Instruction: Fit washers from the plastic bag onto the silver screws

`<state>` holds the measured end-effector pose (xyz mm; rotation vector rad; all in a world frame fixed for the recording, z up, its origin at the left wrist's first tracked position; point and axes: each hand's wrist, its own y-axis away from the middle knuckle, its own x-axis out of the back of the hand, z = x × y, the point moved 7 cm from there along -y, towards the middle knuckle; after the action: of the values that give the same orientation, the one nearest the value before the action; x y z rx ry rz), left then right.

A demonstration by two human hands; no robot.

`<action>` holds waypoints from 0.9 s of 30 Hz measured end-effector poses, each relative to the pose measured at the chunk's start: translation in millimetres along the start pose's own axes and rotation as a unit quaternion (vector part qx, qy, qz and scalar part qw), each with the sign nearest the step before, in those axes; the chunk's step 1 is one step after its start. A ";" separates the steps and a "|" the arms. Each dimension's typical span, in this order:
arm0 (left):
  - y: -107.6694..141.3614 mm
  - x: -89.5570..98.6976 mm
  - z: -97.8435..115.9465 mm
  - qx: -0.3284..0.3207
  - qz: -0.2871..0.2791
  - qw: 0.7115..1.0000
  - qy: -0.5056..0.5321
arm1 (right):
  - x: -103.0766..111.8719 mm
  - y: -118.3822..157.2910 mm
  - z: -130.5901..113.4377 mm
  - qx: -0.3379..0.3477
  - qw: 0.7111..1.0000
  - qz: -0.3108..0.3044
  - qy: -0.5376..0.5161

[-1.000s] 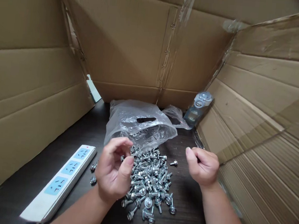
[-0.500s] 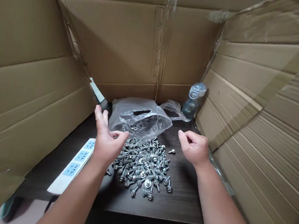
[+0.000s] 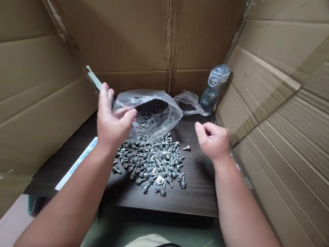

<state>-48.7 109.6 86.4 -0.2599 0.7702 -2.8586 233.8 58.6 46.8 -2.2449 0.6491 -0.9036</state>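
A heap of silver flanged bolts (image 3: pixel 152 161) lies on the dark table, with one loose bolt (image 3: pixel 187 148) to its right. Behind the heap, a clear plastic bag (image 3: pixel 172 118) stands with its mouth open, and small metal washers (image 3: pixel 150 122) show inside. My left hand (image 3: pixel 113 119) is at the bag's left side, thumb and index finger pinched at its rim, the other fingers raised. To the right of the bag, my right hand (image 3: pixel 213 139) is closed in a loose fist above the table, with nothing visible in it.
A blue-lidded water bottle (image 3: pixel 213 89) stands at the back right beside a second clear bag (image 3: pixel 189 102). A white power strip (image 3: pixel 77 166) lies left, partly behind my left arm. Cardboard walls (image 3: pixel 126 31) enclose the table (image 3: pixel 160 202) on three sides.
The view has tilted down. My left hand has risen relative to the bolts, and the bag's mouth is wider, showing more of the washers. My right hand stays closed.
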 end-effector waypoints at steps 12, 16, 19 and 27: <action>7.9 -10.2 22.2 -0.026 -0.128 0.967 0.220 | -6.0 3.6 -0.9 0.007 1.000 -0.018 0.007; 0.9 -9.2 29.4 0.015 -0.113 0.968 0.224 | -9.9 5.7 -0.4 0.013 0.999 -0.035 0.002; -6.3 -9.1 35.9 0.008 -0.121 0.964 0.236 | -15.4 7.2 0.3 0.018 0.998 -0.053 0.001; -26.1 -8.8 46.2 -0.004 -0.142 0.950 0.276 | -31.4 10.6 -2.9 0.040 0.996 -0.080 -0.024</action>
<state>-33.6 111.5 137.9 0.4961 0.8916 -3.2407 209.2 70.2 27.5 -2.2641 0.4084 -0.9316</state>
